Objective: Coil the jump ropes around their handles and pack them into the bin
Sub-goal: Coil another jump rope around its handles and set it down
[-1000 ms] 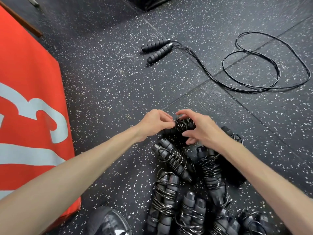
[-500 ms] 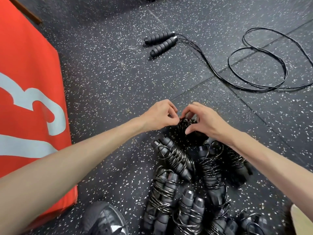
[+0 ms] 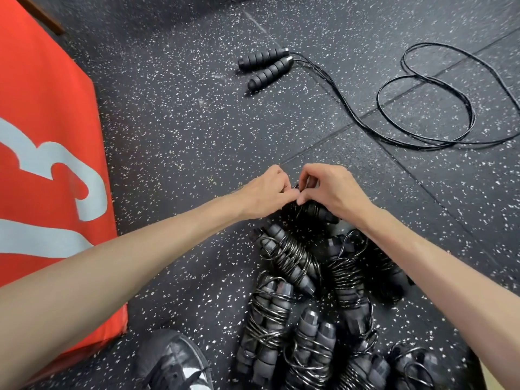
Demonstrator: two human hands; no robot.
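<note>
Both hands are working one bundle at the top of the pile: left hand [image 3: 266,194] and right hand [image 3: 332,192] have their fingertips pinched together right on the wound rope [image 3: 309,212], looks to me like they're tucking the loose end under the wraps so it doesn't spring open. That's a guess, the fingers hide the actual end. Finished bundles [image 3: 284,280] are heaped on the rubber floor [image 3: 174,130] just in front of the person, probably staged so they can all go in at once. No bin visible anywhere though. One uncoiled jump rope [image 3: 422,108] is lying well apart further out, handles [image 3: 266,64] side by side, so that one's not yet coiled. Red mat [image 3: 47,136] on the left, shoe [image 3: 174,364] at the bottom.
</note>
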